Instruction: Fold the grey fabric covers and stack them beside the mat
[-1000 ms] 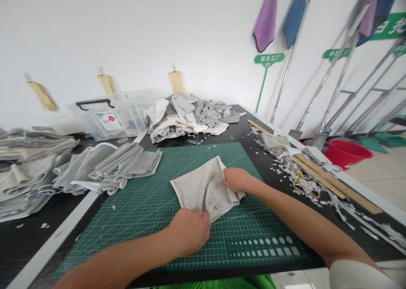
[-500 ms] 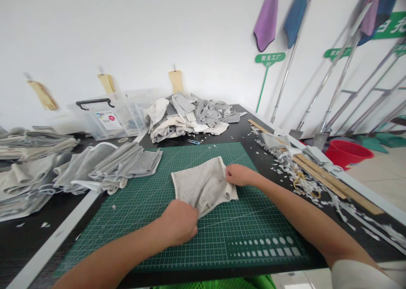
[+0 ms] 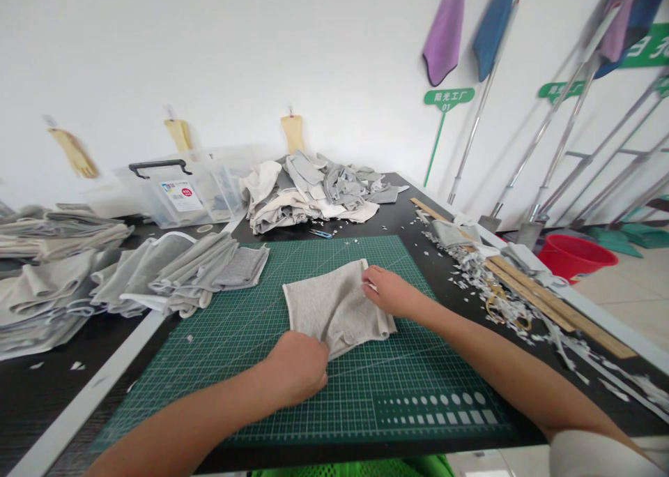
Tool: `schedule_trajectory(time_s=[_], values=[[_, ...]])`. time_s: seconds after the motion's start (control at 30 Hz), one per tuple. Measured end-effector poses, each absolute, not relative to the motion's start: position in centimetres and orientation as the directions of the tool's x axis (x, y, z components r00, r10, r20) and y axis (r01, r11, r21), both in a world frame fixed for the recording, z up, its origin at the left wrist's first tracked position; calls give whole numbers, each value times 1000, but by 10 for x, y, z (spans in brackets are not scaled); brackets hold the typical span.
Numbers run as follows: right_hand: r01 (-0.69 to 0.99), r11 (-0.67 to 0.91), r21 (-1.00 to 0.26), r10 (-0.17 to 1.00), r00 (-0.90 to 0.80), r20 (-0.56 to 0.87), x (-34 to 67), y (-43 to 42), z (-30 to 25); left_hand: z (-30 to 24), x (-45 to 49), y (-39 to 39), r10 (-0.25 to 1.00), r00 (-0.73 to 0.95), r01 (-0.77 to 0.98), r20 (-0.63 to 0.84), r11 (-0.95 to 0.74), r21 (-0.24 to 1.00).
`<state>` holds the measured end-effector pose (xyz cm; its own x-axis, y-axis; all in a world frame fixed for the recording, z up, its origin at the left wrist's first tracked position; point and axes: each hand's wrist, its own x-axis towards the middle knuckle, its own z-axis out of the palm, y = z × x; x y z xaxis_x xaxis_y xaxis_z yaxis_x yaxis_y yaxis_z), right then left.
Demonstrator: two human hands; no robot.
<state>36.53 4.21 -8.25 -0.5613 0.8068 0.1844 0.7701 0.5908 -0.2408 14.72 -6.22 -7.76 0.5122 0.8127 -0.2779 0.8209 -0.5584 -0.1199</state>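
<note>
- Step in hand: both hands are gathering a grey knit cloth (image 3: 334, 309) into a fold; the rumpled crease between them looks to want smoothing flat next.
- Left hand (image 3: 295, 369): fingers curl closed, pinching the cloth's near edge.
- Right hand (image 3: 389, 291): fingertips close together on the cloth's far edge.
- The cloth lies near the middle of a green cutting mat (image 3: 418, 386), its long axis running roughly left to right, one corner pointing toward the counter's (image 3: 47, 393) far edge.
- Folded grey cloth pieces (image 3: 193, 271) lie just beyond the mat's left edge.
</note>
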Motion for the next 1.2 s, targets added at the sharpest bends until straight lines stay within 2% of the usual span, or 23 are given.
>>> schedule_trajectory(time_s=[0.1,0.23,0.4,0.67,1.03,1.2], values=[[627,721,-294,691,-683,239,352,28,-91,-78,147,-63,809,522,816,-269,-566,-120],[597,774,-212,633,-721,281,347,29,-101,-78,147,-63,812,520,815,-263,-565,-132],[689,715,-119,694,-679,240,360,47,-103,-78,148,-63,811,523,814,-261,-566,-130],[671,729,-133,684,-711,162,367,57,-106,-79,148,-63,814,513,819,-271,-560,-130],[694,717,-60,686,-688,237,364,58,-115,-77,148,-64,819,495,835,-290,-541,-104],[695,711,-109,684,-648,335,361,56,-112,-79,147,-63,816,507,829,-277,-550,-105]])
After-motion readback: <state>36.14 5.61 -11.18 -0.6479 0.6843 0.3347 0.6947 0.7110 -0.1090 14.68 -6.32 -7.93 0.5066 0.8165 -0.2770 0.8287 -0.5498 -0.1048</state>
